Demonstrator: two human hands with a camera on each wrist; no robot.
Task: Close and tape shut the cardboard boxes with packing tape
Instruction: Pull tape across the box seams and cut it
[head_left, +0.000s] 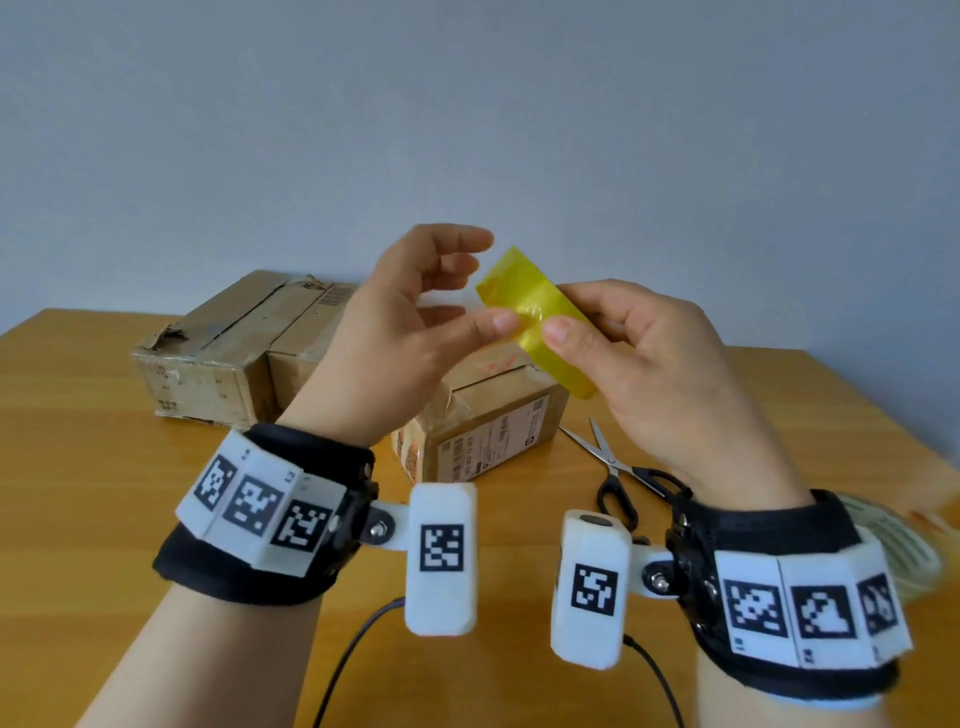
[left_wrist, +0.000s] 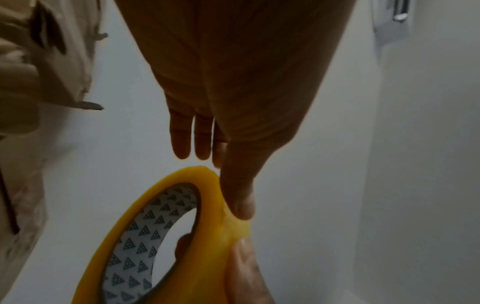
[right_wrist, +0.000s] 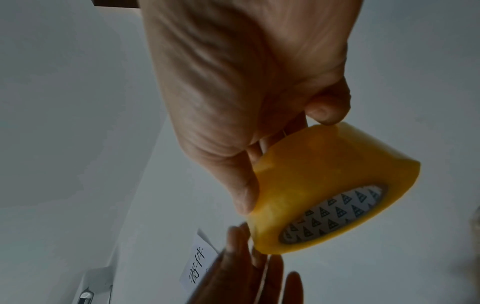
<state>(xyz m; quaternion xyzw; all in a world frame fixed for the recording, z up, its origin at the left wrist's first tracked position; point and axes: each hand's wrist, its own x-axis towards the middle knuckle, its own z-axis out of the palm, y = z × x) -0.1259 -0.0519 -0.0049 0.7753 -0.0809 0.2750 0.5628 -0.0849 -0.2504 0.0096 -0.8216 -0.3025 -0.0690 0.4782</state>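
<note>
Black-handled scissors (head_left: 613, 470) lie open on the table (head_left: 104, 467) (wooden)

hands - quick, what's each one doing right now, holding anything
Left hand: thumb pressed on the yellow tape roll, other fingers loosely spread, gripping nothing.
Right hand: holds the tape roll, thumb on the outside, fingers curled behind.

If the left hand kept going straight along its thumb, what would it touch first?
The tape roll. The left hand already has its thumb against the roll's yellow face, opposite the right hand gripping it. Nothing lies between them.
</note>
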